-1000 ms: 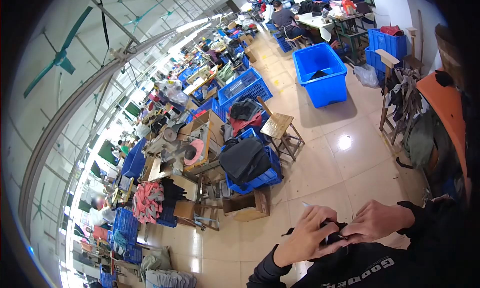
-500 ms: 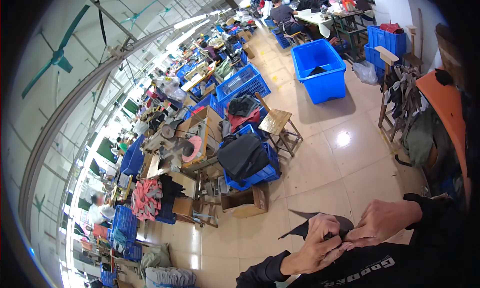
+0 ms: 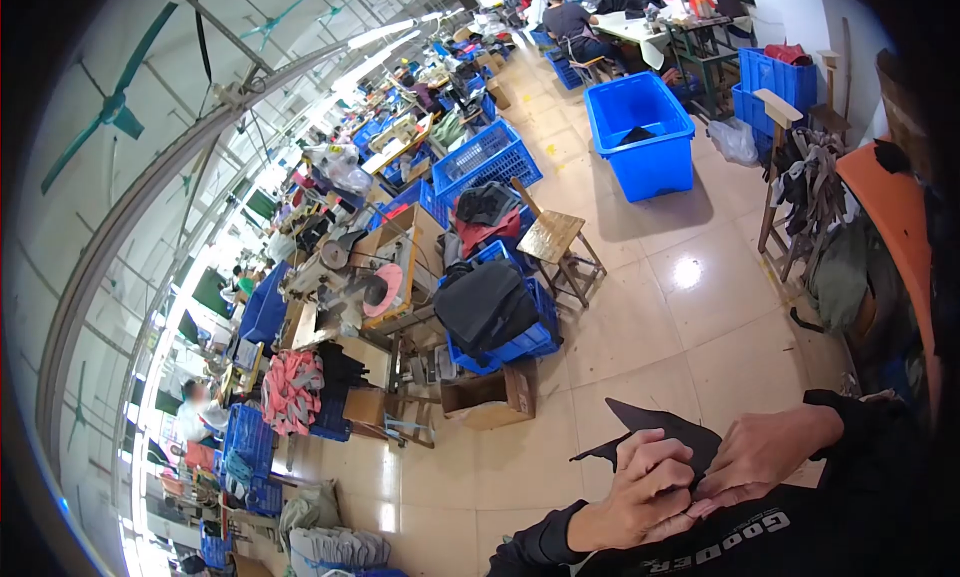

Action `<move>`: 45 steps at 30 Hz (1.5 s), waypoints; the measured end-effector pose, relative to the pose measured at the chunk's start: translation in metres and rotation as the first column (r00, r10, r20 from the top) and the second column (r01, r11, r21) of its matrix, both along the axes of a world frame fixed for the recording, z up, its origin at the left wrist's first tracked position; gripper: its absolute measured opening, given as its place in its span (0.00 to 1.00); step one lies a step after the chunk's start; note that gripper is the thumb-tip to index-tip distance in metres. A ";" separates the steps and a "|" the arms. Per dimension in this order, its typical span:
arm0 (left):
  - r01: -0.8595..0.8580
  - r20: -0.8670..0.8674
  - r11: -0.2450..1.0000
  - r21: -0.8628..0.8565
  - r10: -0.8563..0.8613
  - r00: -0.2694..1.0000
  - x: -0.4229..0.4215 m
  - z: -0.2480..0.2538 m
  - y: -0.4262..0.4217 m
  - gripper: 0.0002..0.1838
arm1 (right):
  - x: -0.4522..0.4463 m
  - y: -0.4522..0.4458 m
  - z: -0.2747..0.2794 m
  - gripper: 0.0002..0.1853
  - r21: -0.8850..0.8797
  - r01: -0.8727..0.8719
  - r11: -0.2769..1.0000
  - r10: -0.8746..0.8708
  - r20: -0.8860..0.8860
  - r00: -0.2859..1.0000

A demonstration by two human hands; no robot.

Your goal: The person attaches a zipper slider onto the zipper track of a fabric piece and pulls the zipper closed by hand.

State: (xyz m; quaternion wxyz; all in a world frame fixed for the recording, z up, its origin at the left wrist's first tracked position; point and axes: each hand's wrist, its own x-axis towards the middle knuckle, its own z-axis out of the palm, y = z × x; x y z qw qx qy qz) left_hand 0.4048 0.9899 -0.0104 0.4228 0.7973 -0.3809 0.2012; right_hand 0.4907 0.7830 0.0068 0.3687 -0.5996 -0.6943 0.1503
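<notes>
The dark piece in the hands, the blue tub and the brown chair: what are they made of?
The dark piece looks like matte fabric, thin and without shine, kind unclear. The blue tub seems to be smooth, slightly glossy plastic: even colour, moulded-looking rim. The brown chair is probably wood, with a worn finish, judging by its blotchy seat.
</notes>
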 end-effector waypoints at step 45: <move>-0.039 -0.089 0.999 0.020 0.041 0.995 -0.016 -0.021 0.005 0.12 | -0.008 0.001 -0.002 0.13 -0.064 0.123 0.990 -0.113 0.147 0.983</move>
